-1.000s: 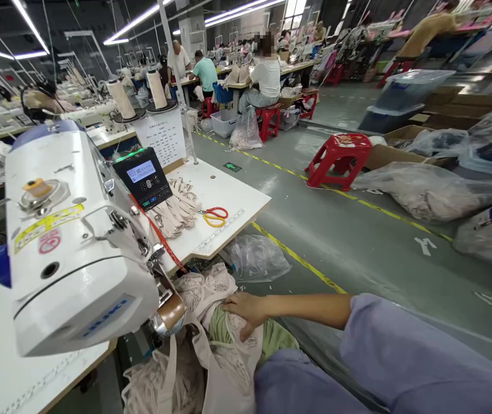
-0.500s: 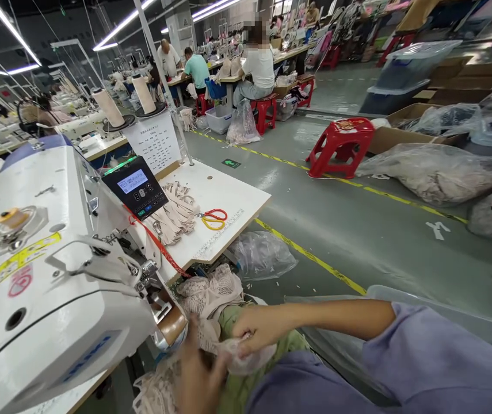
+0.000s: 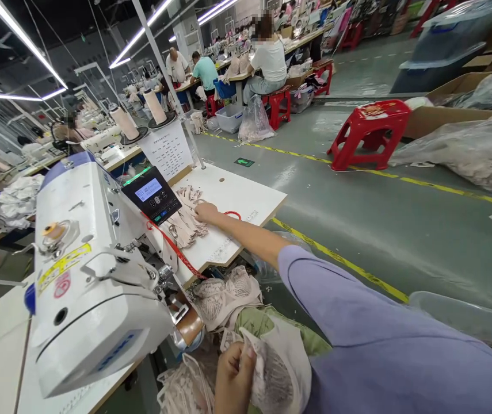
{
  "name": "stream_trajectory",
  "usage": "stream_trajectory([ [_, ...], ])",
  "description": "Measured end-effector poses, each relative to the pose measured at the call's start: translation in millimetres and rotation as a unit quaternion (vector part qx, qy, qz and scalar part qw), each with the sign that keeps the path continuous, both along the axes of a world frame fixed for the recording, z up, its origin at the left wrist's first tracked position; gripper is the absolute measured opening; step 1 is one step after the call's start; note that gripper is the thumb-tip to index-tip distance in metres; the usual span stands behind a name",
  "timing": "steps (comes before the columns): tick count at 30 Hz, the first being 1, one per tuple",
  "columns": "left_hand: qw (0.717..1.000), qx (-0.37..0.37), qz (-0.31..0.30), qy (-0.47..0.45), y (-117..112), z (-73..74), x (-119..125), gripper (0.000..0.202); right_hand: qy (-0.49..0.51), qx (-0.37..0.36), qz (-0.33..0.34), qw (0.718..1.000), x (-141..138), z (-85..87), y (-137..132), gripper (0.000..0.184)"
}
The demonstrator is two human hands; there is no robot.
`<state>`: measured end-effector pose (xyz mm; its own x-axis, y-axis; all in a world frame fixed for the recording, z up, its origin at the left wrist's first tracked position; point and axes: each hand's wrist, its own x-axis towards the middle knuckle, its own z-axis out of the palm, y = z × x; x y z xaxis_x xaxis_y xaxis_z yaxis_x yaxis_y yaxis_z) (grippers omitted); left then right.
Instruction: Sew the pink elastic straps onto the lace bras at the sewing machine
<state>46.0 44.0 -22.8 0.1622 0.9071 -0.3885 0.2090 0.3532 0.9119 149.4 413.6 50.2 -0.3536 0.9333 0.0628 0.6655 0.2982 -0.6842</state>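
My right hand (image 3: 206,212) is stretched out onto the white side table (image 3: 246,192). Its fingers are curled at the edge of a pile of beige strips (image 3: 187,221); what they hold, if anything, is hidden. The red loop of the scissors (image 3: 233,214) shows just behind the wrist. My left hand (image 3: 232,376) is low in my lap, closed on a beige lace fabric piece (image 3: 274,374). More lace pieces (image 3: 222,293) lie heaped below the table edge. The white sewing machine (image 3: 86,276) stands to the left of both hands.
The machine's control panel (image 3: 153,194) and a printed sheet (image 3: 168,148) stand behind the strips. A red stool (image 3: 369,135), bagged fabric (image 3: 465,152) and a yellow floor line (image 3: 340,261) lie to the right. Other people sit at tables (image 3: 267,57) far back.
My right hand left the lace in my lap and reached forward onto the side table by the strips. My left hand kept hold of the lace piece. The view shifted slightly right.
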Motion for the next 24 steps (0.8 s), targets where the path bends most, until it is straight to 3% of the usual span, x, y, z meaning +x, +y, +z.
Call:
stream_trajectory([
  [4,0.995,-0.011,0.092,-0.035,-6,8.9,-16,0.048,0.041,-0.002,0.029,0.999,5,-4.5,-15,0.027],
  [8,0.984,-0.032,0.155,-0.08,-14,13.5,-30,0.041,0.128,-0.078,0.103,0.983,29,-25.7,-78,0.039],
  [9,0.982,-0.035,0.164,-0.086,-16,14.7,-32,0.04,0.218,-0.145,0.13,0.956,37,-30.7,-102,0.037],
  [11,0.98,-0.036,0.173,-0.09,-18,17.8,-35,0.039,0.342,-0.288,0.177,0.877,51,-38.4,-154,0.037],
  [13,0.98,-0.031,0.177,-0.087,-21,21.4,-37,0.036,0.38,-0.395,0.226,0.805,61,-43.2,-203,0.04],
  [14,0.98,-0.026,0.18,-0.082,-23,23.3,-38,0.035,0.378,-0.416,0.253,0.788,63,-44.7,-223,0.039],
  [16,0.981,-0.022,0.184,-0.061,-26,27.0,-38,0.033,0.348,-0.408,0.301,0.788,63,-45.9,-252,0.034],
  [18,0.982,-0.024,0.184,-0.029,-29,30.5,-37,0.032,0.311,-0.365,0.336,0.811,57,-45.4,-267,0.029],
  [24,0.979,-0.023,0.202,-0.013,-31,38.3,-30,0.031,0.264,-0.221,0.343,0.874,35,-42.9,-282,0.025],
])
